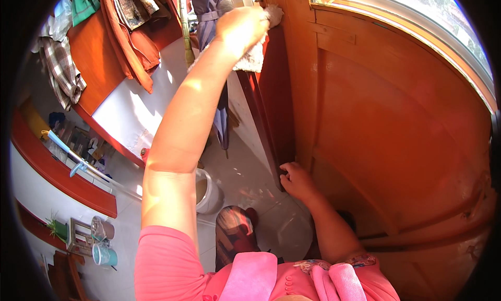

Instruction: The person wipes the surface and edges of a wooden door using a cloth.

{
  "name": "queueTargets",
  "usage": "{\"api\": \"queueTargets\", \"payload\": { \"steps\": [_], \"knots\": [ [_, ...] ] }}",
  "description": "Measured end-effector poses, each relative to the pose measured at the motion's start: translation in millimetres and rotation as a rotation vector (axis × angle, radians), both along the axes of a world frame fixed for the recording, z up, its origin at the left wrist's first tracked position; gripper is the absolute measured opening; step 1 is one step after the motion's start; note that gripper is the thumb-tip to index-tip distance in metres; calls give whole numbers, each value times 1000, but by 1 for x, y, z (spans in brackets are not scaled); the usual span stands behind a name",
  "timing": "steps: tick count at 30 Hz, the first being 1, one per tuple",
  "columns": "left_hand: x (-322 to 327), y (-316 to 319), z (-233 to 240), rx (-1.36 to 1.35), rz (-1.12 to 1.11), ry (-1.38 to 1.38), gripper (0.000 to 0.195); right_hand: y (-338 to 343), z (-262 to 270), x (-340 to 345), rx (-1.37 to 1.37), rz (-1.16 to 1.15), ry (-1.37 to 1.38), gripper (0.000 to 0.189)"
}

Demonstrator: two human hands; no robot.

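My left hand (pixel 242 29) is raised at the top of the view, its fingers closed on a white fluffy cloth (pixel 252 60). The cloth hangs below the hand at the upper end of a dark red wooden frame (pixel 256 101), beside an orange-brown wooden door (pixel 391 105). Lower down, my right hand (pixel 298 181) is at the bottom end of that frame, fingertips at its edge, index finger apart from the others. No object shows in it. A folded dark umbrella (pixel 221 124) hangs just left of the frame, partly behind my left forearm.
A white bucket (pixel 209 195) stands on the tiled floor by my left elbow. A pole with a light-blue handle (pixel 58 141) slants at the left. Clothes (pixel 133 46) hang upper left. Potted plants (pixel 58 229) stand lower left. A bright window (pixel 434 19) tops the door.
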State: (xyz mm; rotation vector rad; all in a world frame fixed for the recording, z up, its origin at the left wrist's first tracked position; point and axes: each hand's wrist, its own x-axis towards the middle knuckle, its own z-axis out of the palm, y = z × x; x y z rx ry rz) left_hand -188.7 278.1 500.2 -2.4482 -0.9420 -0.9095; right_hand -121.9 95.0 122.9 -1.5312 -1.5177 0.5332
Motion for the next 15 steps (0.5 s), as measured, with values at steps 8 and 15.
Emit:
{"api": "queueTargets", "payload": {
  "steps": [8, 15],
  "knots": [
    [15, -3, 1, -64, 71, 179, 33, 1, -6, 0, 22, -5, 5, 28],
    [-16, 7, -10, -10, -219, 132, 28, 2, -2, -2, 14, -7, -46, 32]
  ]
}}
